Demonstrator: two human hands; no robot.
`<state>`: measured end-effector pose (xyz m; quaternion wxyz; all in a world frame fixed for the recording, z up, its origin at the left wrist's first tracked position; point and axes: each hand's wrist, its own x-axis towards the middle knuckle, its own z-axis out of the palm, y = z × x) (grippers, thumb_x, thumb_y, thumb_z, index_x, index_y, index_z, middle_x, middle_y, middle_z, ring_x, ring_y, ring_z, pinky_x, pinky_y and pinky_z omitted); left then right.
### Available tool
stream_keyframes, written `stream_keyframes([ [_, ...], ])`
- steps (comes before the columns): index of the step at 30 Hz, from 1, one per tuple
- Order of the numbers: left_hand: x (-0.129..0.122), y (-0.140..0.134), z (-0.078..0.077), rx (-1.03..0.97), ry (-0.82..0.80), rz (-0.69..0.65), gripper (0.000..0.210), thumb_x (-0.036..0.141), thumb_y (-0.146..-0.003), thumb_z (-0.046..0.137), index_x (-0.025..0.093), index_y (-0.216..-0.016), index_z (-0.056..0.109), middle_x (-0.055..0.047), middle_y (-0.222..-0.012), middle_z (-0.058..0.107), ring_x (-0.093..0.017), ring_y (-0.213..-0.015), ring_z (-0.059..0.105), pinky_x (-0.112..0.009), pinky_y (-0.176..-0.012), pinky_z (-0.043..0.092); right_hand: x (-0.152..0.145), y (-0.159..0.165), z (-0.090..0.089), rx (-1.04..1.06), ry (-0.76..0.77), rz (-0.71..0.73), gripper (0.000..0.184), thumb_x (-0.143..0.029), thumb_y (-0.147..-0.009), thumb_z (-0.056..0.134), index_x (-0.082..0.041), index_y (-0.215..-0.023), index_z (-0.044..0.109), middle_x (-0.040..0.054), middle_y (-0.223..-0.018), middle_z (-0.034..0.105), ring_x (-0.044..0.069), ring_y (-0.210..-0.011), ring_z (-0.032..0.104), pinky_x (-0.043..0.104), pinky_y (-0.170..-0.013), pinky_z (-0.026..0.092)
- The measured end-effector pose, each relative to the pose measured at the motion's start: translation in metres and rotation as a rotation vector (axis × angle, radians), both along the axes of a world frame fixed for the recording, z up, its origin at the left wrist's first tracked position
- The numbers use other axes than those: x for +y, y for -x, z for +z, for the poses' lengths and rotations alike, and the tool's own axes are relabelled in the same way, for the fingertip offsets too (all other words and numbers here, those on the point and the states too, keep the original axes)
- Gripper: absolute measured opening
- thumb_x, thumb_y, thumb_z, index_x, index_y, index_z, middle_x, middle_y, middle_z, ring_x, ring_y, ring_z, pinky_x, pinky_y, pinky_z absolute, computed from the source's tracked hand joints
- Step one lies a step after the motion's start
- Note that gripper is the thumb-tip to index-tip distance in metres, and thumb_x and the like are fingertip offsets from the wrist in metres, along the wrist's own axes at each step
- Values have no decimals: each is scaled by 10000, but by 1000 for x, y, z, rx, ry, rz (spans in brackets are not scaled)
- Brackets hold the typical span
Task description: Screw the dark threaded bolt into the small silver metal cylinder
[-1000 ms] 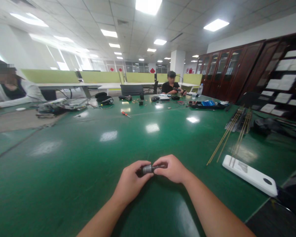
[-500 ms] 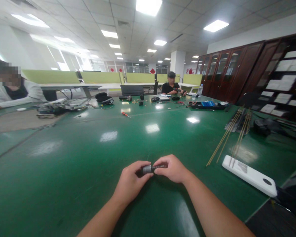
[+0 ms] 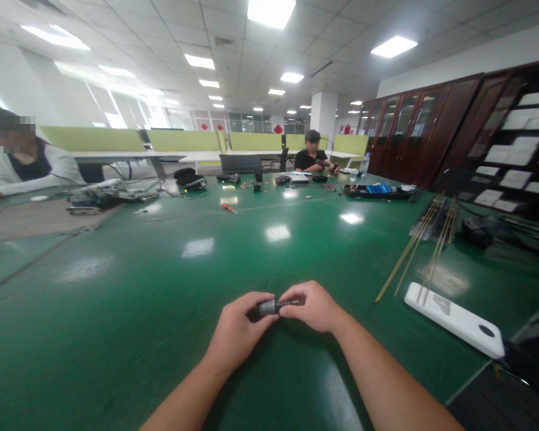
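Close in front of me, a grey cylindrical part [image 3: 266, 307] lies level between my two hands, a thin dark ridged shaft [image 3: 286, 303] standing out of its right end. My left hand [image 3: 239, 329] is closed round the cylinder, thumb below and fingers above; its left end is hidden in the palm. With thumb and fingertips, my right hand [image 3: 315, 308] pinches the shaft. Both hands are just over the green tabletop [image 3: 161, 311], their fingertips nearly touching each other. What exact kind of part this is, I cannot tell.
A white slab-shaped case [image 3: 453, 320] lies at right, with thin brass-coloured rods [image 3: 408, 251] beyond it. Farther off are a red-handled screwdriver [image 3: 228, 208] and a black tray [image 3: 377, 191]. One person [image 3: 313, 158] sits across, another [image 3: 27, 161] at far left.
The hands and the part stay almost in place; the right fingertips have shifted very slightly on the shaft. The person at far left has moved their head a little.
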<state>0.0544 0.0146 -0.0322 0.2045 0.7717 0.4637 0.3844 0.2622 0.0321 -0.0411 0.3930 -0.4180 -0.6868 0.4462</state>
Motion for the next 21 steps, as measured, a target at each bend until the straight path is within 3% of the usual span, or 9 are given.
stream_keyframes([
  [21,-1,-1,2,-19,-9,18,251,273,-764,715,258,-1015,721,-23,-998,727,-222,-925,674,-339,-874,539,-1,-1,2,21,5,-21,165,-245,-721,744,-159,-859,772,40,-775,730,172,-707,642,273,-676,484],
])
